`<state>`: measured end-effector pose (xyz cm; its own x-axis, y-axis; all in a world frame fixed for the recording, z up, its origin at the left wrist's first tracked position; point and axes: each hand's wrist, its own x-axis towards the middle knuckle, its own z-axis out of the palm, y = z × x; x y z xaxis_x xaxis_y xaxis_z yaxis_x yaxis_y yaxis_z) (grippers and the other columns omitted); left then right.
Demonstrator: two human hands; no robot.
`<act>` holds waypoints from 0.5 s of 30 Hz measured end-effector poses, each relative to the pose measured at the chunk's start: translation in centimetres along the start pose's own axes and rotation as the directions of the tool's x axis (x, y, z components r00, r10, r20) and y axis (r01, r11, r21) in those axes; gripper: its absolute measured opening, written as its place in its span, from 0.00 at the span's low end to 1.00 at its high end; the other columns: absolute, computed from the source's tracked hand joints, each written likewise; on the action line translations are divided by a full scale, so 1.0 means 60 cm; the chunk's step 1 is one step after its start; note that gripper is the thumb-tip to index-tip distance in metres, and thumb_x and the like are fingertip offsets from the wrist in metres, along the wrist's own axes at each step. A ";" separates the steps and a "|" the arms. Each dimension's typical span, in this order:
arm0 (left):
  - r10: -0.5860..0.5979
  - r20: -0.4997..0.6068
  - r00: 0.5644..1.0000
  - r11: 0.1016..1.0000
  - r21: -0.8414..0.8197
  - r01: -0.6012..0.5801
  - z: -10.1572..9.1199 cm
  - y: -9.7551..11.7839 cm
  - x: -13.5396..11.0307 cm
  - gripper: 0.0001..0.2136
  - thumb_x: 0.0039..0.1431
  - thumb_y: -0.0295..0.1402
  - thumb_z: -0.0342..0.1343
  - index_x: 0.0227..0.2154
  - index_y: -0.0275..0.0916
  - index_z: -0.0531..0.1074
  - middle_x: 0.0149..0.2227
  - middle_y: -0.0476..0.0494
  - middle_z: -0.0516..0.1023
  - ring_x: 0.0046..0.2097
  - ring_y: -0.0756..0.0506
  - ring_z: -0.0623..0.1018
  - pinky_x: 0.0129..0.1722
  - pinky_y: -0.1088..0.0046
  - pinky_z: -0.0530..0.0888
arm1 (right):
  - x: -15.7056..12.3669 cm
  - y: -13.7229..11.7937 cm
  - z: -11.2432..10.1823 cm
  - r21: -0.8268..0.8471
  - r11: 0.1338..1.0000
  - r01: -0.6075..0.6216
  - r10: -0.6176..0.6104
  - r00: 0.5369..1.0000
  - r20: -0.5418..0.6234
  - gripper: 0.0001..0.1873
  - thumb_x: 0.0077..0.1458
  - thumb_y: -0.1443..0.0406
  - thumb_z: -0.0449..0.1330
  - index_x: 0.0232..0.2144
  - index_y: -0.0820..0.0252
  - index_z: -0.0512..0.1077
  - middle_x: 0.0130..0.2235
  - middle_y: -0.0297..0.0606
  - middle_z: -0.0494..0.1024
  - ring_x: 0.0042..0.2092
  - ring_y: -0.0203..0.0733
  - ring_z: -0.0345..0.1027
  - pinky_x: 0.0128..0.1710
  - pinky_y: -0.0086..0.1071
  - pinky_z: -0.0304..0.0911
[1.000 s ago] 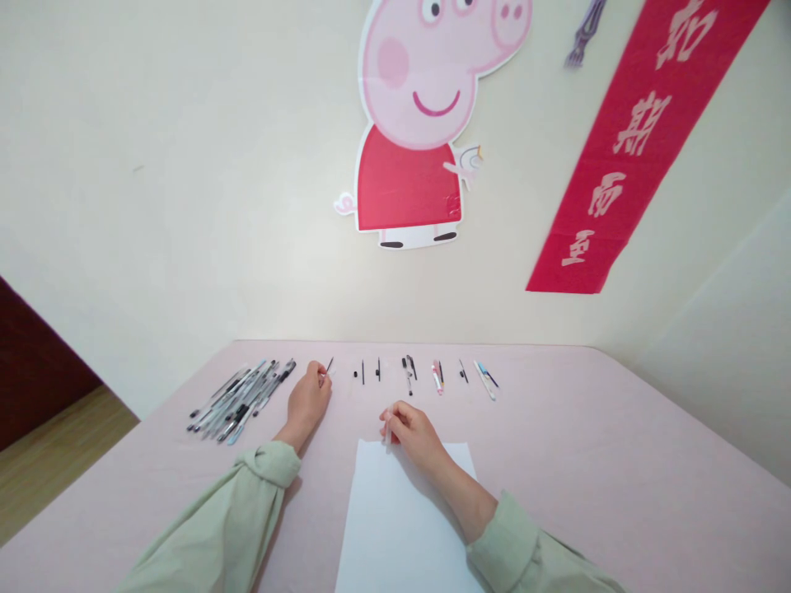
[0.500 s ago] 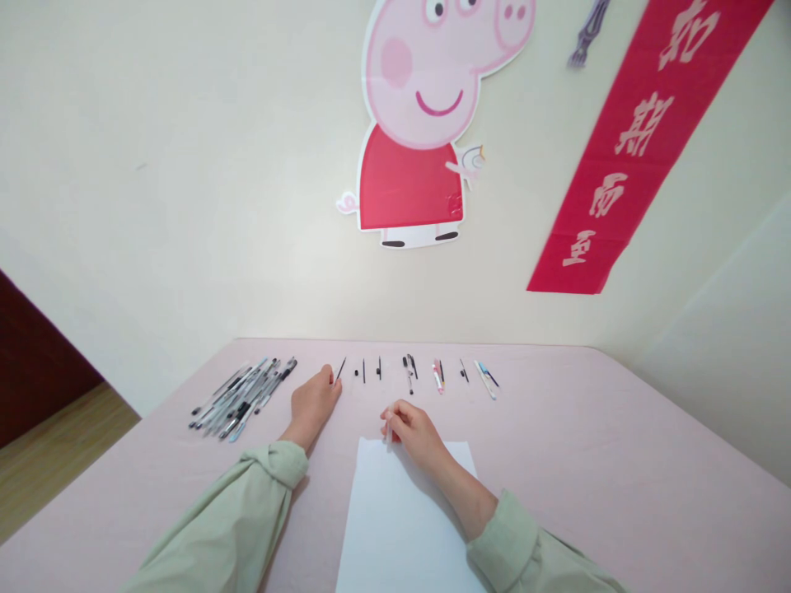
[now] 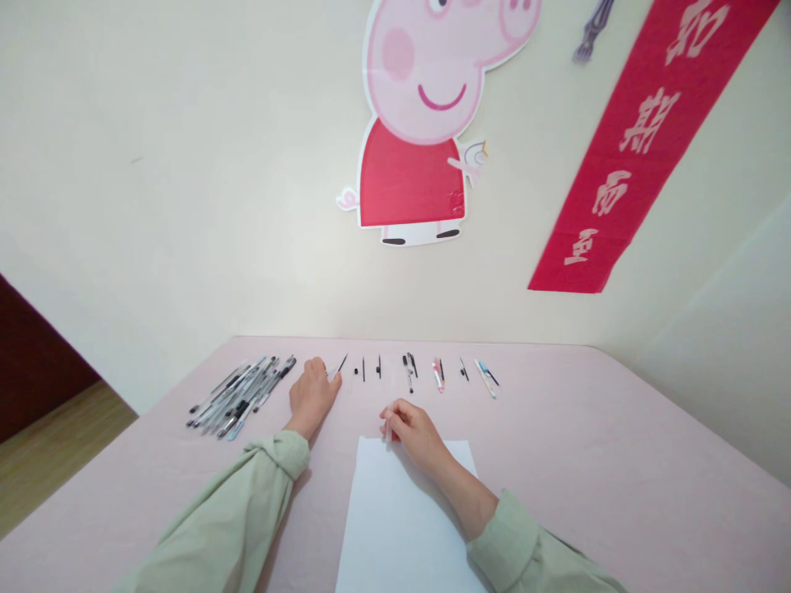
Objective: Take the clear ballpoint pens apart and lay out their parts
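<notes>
My left hand [image 3: 313, 394] rests on the pink table [image 3: 587, 445], fingers curled, its fingertips pinching a thin black pen refill [image 3: 341, 363] at the left end of a row of small pen parts [image 3: 411, 370]. My right hand [image 3: 411, 427] is closed around a clear pen barrel [image 3: 389, 427] held upright at the top edge of a white sheet of paper [image 3: 404, 519]. A bundle of several pens [image 3: 242, 394] lies just left of my left hand.
More pen pieces, some pink and blue [image 3: 485, 377], continue the row toward the right along the table's far side. The wall behind carries a pink cartoon pig cut-out [image 3: 426, 123] and a red banner [image 3: 636, 148]. The table's left edge drops to a wooden floor [image 3: 55, 445].
My left hand slid a little to the right along the row with the black refill at its fingertips. My right hand stayed where it was on the paper's top edge.
</notes>
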<state>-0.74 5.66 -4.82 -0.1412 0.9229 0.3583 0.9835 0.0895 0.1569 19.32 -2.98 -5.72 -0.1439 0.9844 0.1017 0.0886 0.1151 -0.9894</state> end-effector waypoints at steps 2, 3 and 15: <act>0.009 0.004 1.000 1.000 -0.013 -0.009 0.001 -0.001 0.003 0.14 0.60 0.41 0.44 0.41 0.37 0.65 0.41 0.37 0.72 0.40 0.39 0.75 0.32 0.67 0.68 | 0.000 0.000 0.000 -0.003 1.000 0.002 -0.002 1.000 0.002 0.06 0.53 0.65 0.54 0.26 0.59 0.67 0.24 0.32 0.73 0.25 0.34 0.63 0.28 0.27 0.57; 0.011 0.005 1.000 1.000 -0.019 -0.011 0.001 -0.002 0.004 0.13 0.60 0.41 0.44 0.41 0.37 0.65 0.41 0.38 0.72 0.40 0.39 0.75 0.32 0.67 0.68 | -0.001 0.000 0.000 -0.001 1.000 0.002 -0.002 1.000 0.005 0.06 0.53 0.65 0.54 0.26 0.59 0.67 0.24 0.32 0.73 0.26 0.34 0.63 0.28 0.27 0.57; -0.020 0.003 1.000 0.987 -0.157 0.020 0.002 -0.004 0.003 0.10 0.59 0.38 0.46 0.38 0.39 0.65 0.40 0.38 0.71 0.39 0.39 0.75 0.33 0.65 0.68 | 0.000 0.002 -0.001 -0.004 1.000 -0.001 0.002 1.000 0.006 0.05 0.53 0.65 0.54 0.27 0.60 0.68 0.24 0.33 0.73 0.25 0.34 0.63 0.27 0.27 0.57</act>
<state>-0.99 5.85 -4.93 -0.1607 0.9219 0.3526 0.9506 0.0484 0.3065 19.36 -2.94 -5.82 -0.1496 0.9837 0.0995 0.0927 0.1142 -0.9891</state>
